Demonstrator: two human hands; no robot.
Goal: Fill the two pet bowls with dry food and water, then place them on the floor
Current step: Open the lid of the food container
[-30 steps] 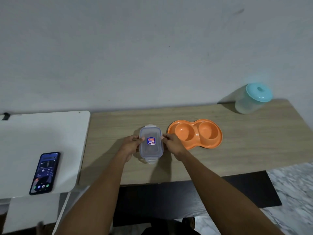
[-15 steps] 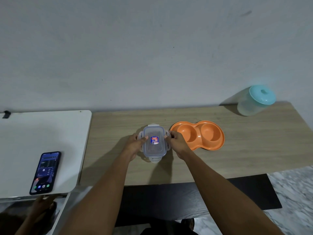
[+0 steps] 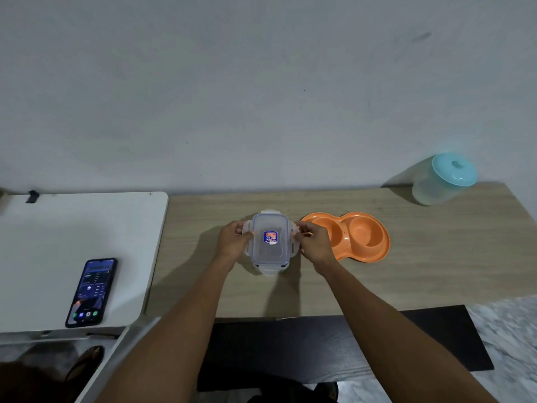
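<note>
The left hand (image 3: 234, 241) and the right hand (image 3: 313, 242) are pinching the two long sides of the food container (image 3: 269, 242), with fingers curling round the side clips (image 3: 293, 229), which are sticking outward. The container is sitting on the wooden worktop (image 3: 421, 274), near its middle. It is a small clear plastic box with a snap-on lid and a sticker on top. It looks stiff, smooth and light, so the best hold is probably across the long sides, lifting the lid level to avoid scattering the contents. The end clips seem to be lying flat and may need releasing first, though I cannot tell for sure.

Just to its right, the orange double bowl (image 3: 361, 235) is lying with both wells looking empty. It is rigid plastic and probably best carried by its rim. Far right, against the wall (image 3: 261, 97), a translucent jar (image 3: 436, 187) with a teal lid is standing, and whether it holds water is unclear. On the left, a white worktop (image 3: 58, 228) is carrying a lit phone (image 3: 91, 292). Pale marbled floor (image 3: 511, 330) is showing at the near right.
</note>
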